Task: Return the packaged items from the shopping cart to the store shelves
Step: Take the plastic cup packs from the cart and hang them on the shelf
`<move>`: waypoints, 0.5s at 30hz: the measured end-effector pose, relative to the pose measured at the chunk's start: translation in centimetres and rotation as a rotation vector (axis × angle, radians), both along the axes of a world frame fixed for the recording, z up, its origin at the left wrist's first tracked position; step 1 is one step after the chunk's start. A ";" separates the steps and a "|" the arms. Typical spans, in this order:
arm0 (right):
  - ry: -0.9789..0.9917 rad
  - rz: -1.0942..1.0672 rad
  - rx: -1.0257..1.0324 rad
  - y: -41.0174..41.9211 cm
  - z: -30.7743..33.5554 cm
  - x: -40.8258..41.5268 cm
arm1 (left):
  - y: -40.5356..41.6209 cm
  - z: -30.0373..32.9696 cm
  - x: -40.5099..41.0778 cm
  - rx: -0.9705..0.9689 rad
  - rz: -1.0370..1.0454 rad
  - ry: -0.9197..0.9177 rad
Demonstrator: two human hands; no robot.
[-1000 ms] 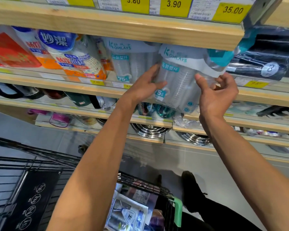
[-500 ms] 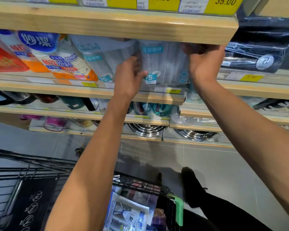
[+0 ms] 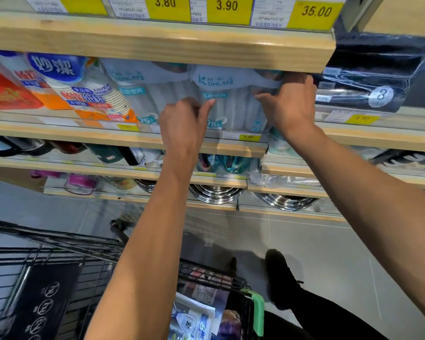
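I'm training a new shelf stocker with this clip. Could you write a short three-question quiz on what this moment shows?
1. True or false: the pack of clear plastic cups stands on the shelf, next to a second Kohlays pack.
2. Which hand grips the pack's top corner? A) left hand B) right hand
3. Fill in: packaged items are left in the ____ below.

Key
1. True: it sits upright, to the right of the matching pack.
2. B: its fingers curl round the top right corner, while the left hand touches the pack's front.
3. Shopping cart.
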State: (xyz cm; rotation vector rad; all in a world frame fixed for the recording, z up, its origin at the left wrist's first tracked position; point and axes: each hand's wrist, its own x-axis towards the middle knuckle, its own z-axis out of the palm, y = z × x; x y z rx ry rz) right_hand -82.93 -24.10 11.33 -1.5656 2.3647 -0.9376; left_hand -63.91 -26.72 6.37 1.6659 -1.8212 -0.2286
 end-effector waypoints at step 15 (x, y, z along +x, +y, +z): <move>-0.161 0.008 -0.271 8.8 -2.2 6.3 | 4.6 -0.8 1.9 0.108 0.037 0.260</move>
